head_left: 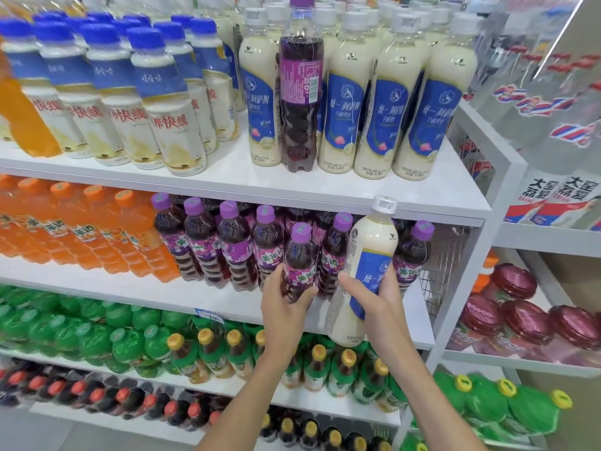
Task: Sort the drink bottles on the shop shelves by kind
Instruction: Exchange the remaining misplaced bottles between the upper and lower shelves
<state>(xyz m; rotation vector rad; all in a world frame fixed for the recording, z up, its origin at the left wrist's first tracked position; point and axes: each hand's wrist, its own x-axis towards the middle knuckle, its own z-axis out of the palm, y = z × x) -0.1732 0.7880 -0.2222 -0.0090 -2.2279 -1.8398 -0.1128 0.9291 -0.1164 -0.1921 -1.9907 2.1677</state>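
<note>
Left hand (286,309) grips a grape bottle (300,262) in the purple row (232,242) — seat it upright. Right hand (375,299) grasps the milk tea (369,255) before that row — lift it clear to the top shelf (227,182).

Your left hand (283,306) and right hand (379,299): bare, slender-fingered. Your left forearm (252,395) and right forearm (419,385): uncovered from wrist down to lower edge of view, slim, even in outline. Nails too blurred to judge.
</note>
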